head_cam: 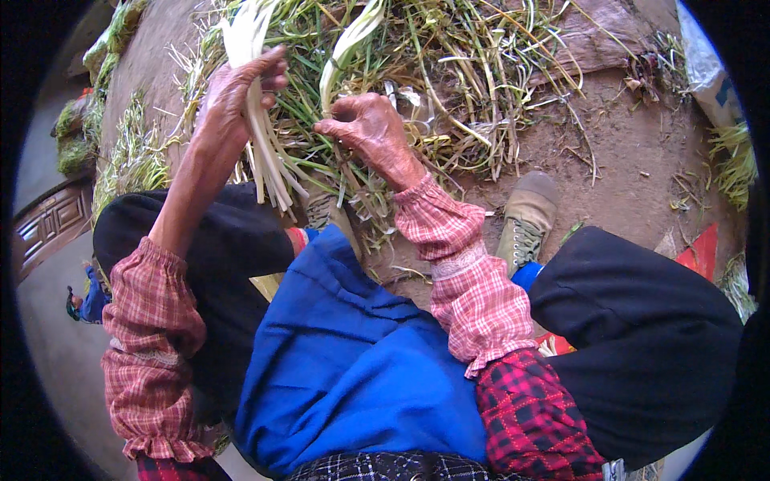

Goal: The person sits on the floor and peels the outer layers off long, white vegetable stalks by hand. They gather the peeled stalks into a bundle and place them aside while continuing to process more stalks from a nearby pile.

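Note:
My left hand [240, 90] is closed around a bundle of long, pale stalks [264, 150] of a leek-like vegetable. Their thin lower ends fan out over my left knee side, while the upper part looks washed out by bright light. To the right, my right hand [376, 135] pinches the lower end of a single whitish-green stalk [346, 51] between thumb and curled fingers. That stalk bends upward and leaves the top of the picture. Beneath both hands lies a heap of green and yellowed leaves and stems [451, 72].
My canvas shoes [529, 210] rest on bare brown ground [637, 144] at the heap's near edge. More greens [135, 150] lie at the left. A white plastic sack [713, 72] stands far right, above a red piece [701, 252]. A person [93, 294] appears at far left.

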A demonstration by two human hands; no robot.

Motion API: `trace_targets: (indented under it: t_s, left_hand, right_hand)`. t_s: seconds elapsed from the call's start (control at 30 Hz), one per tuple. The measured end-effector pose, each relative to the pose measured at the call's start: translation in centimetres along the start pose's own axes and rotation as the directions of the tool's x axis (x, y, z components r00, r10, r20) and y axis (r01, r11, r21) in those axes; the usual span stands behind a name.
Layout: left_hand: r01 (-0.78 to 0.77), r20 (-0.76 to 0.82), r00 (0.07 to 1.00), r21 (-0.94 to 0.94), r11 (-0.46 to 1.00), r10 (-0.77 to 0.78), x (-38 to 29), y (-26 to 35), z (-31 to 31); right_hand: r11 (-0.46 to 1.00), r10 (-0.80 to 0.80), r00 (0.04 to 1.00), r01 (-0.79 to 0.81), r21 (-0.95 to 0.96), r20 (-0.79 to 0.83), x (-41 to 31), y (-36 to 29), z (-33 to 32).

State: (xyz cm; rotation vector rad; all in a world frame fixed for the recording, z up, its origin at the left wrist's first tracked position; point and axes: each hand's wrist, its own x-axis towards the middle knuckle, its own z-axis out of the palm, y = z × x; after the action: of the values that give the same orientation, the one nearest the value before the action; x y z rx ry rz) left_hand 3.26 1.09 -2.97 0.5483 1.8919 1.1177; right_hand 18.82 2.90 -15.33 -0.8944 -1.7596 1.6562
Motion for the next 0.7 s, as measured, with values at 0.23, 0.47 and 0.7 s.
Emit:
trace_targets:
  t_s: [0.23, 0.47, 0.7]
  left_hand:
    - [-0.045, 0.089, 0.996, 0.229, 0.972, 0.025, -0.9, -0.7, 1.4]
    - [-0.087, 0.073, 0.995, 0.443, 0.892, 0.060, -0.1, -1.3, 0.9]
    - [-0.073, 0.052, 0.997, 0.485, 0.871, 0.054, -0.3, -1.4, 0.9]
  right_hand:
    - [0.995, -0.087, 0.996, 0.086, -0.055, 0.001, -0.4, -1.6, 0.7]
    - [0.988, -0.104, 0.995, 0.104, -0.118, 0.010, -0.6, -2.8, 0.6]
    - [0.952, -0.175, 0.984, 0.159, -0.261, -0.038, -0.6, -3.1, 1.4]
